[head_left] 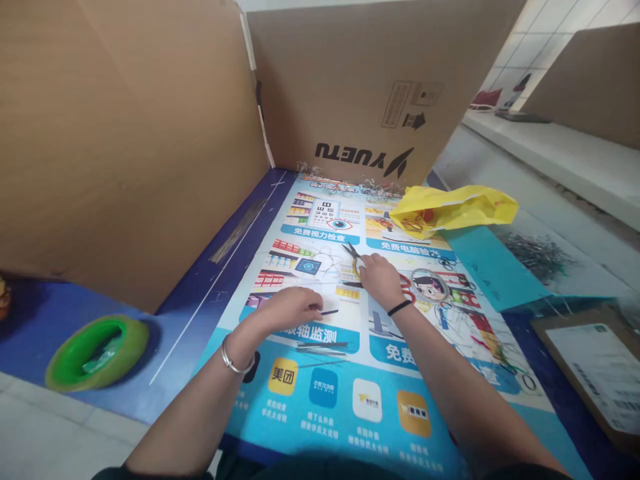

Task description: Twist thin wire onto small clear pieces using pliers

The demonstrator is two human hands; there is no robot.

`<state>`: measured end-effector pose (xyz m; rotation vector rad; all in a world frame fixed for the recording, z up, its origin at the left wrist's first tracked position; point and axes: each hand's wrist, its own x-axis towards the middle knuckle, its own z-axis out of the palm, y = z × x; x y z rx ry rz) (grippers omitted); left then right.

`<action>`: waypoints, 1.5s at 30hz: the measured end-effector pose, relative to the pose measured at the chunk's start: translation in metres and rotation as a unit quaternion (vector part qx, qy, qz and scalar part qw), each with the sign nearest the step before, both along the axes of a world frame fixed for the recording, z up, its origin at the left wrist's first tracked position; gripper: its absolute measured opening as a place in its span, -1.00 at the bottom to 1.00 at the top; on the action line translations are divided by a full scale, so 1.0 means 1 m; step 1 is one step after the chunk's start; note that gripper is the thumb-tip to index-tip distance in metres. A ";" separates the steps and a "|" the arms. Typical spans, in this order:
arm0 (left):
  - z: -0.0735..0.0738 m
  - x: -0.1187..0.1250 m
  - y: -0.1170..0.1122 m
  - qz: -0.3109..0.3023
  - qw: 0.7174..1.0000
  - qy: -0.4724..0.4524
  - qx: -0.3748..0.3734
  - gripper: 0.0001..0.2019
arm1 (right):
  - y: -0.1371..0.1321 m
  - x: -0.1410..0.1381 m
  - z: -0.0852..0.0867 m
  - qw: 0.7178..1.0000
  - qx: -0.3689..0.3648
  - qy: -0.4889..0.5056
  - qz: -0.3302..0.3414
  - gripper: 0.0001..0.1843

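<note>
**Snips in the right hand, stick at the left**

Head view: the right hand [381,280] grips the snips [355,256] by the yellow handle, over the poster's middle, seemingly so the parted blades point clear of the fingers. The left hand [300,307] is half curled, its fingertips beside a dark stick [329,312]; whether they pinch it I cannot tell. Loose sticks [325,345] lie near the left wrist, probably for easy reach. The tape [136,340] and yellow bag [455,208] sit off to either side, which leaves both hands room.

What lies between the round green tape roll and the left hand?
In the head view: blue tabletop, a thin white line, then the printed turquoise poster.
</note>
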<state>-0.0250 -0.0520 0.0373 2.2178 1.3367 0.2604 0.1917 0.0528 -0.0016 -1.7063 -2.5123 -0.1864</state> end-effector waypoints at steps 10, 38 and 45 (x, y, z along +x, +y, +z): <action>0.007 0.033 -0.023 -0.086 0.993 0.074 -0.017 -0.76 | 0.001 0.001 0.001 1.000 0.003 0.028 0.008 -0.73; 0.005 0.033 -0.019 -0.101 0.992 0.049 -0.055 -0.84 | 0.001 0.002 0.001 1.000 0.001 0.023 0.019 -0.77; 0.005 0.034 -0.020 -0.100 0.994 0.038 -0.028 -0.80 | 0.000 0.002 0.000 0.999 0.002 0.033 0.023 -0.76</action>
